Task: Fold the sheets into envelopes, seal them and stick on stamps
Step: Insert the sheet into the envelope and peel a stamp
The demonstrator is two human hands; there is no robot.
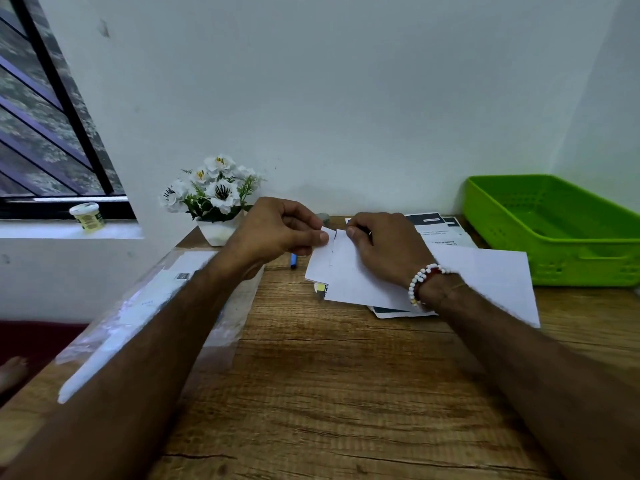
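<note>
Above the middle of the wooden surface (pixel 329 375), both hands pinch the top edge of a white sheet (pixel 349 275), which is split by a short tear between them. The left hand (pixel 277 230) holds the narrow strip left of the tear between thumb and fingers; the right hand (pixel 384 244), with a bead bracelet (pixel 420 282) at its wrist, grips the wider part just right of it. The sheet hangs down toward the surface over a small pile of printed papers (pixel 433 230), and a larger white sheet (pixel 491 278) lies beneath the right forearm. A blue pen (pixel 293 261) lies just below the left hand. Under the left forearm sits a clear plastic packet of white paper (pixel 152 306). Farther back, a white pot of white flowers (pixel 214 199) stands against the wall, and a green plastic tray (pixel 554 230) rests at the right edge. A small tub (pixel 88 218) sits on the window sill at far left.
</note>
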